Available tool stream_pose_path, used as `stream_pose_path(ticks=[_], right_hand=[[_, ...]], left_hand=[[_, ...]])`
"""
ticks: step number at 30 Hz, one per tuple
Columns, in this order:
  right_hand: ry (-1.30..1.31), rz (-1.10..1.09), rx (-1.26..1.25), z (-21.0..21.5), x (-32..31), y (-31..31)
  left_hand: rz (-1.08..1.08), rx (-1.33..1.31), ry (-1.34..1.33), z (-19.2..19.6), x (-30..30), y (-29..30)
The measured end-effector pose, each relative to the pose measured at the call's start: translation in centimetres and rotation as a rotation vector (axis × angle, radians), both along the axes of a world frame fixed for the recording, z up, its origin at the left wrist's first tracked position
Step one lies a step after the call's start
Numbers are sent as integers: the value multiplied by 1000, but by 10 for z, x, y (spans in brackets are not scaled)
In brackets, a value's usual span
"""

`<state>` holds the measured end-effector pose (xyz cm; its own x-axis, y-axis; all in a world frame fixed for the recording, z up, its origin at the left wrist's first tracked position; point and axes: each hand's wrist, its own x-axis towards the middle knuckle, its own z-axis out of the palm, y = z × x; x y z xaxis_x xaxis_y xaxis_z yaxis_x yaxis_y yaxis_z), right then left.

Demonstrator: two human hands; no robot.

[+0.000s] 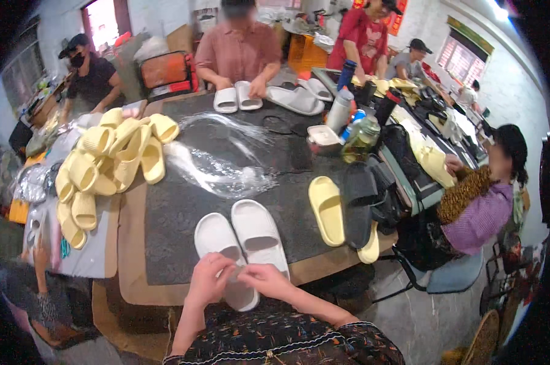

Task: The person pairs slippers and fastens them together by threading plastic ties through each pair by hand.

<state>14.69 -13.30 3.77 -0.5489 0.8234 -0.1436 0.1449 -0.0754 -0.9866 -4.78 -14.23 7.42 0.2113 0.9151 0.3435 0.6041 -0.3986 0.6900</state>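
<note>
A pair of white slide slippers lies side by side at the table's near edge, toes pointing away from me: the left slipper point(214, 233) and the right slipper point(254, 222). Over their heel ends, my left hand point(211, 277) and my right hand point(266, 281) come close together. Thumb and fingers are pinched on both; whatever they hold, if anything, is too small to make out. My left hand covers part of the left slipper's footbed. Beyond the toes, clear plastic bags point(229, 182) lie spread on the dark mat point(171, 243).
Yellow slippers point(129, 152) are heaped at the left, and a single yellow slipper point(326, 210) lies right of the white pair. Bottles point(340, 109) and a tub point(322, 139) stand beyond. Across the table, a person point(238, 55) handles white slippers; another person point(476, 201) sits at the right.
</note>
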Motion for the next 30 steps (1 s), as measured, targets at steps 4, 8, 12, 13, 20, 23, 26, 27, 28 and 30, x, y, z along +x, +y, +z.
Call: stream_pose_path(ticks=[4,8,12,13,20,23,26,27,28,30], right_hand=[[-4,-129,179,0,1,4],[-126,-116,103,8,9,5],[-133,-57,169,5,6,2],[-149,-60,179,6,7,1],[-320,-60,197,3,14,-2],[-413,-175,301,-4,12,-3],[-463,-276,470,-11,-2,2],[-452,-266,432,-9,-7,5],[-448,-268,434,-8,-11,8],[-507,-306,561,-5,-20,12]], left_hand=[[35,0,-32,4,-6,-1],[50,-41,-48,4,-12,-2],[71,16,-29,7,-19,0],[95,21,-38,7,-20,1],[187,8,-87,-1,-37,12],[280,132,-67,-1,-40,29],[385,-75,-154,-16,-39,45],[370,-24,-41,-18,-40,52],[369,-21,-38,-24,-39,59],[357,-92,163,-32,-34,70]])
